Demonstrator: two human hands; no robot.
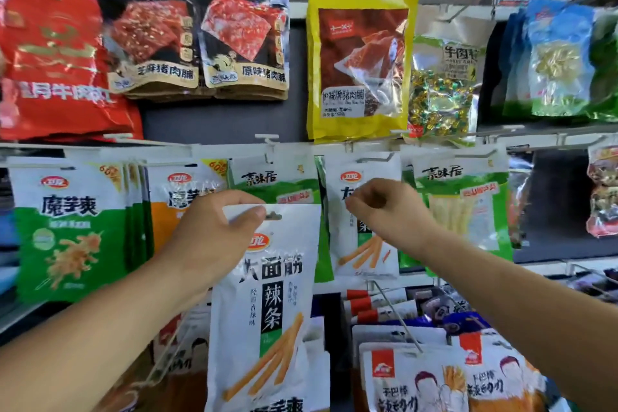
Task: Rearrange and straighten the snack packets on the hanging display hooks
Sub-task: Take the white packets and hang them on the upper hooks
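Left hand (214,231) pinches white packet (267,304); right hand (381,207) at hook (374,157)

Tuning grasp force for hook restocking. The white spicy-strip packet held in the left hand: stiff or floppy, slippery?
The white packet is probably floppy: held only at its top corner by the left hand, it hangs straight down. Likely light, since a thumb-and-finger pinch carries it. Its glossy film looks slippery, so grip near the hang hole.

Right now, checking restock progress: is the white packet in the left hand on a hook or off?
Off: left hand holds white packet, its hang hole empty.
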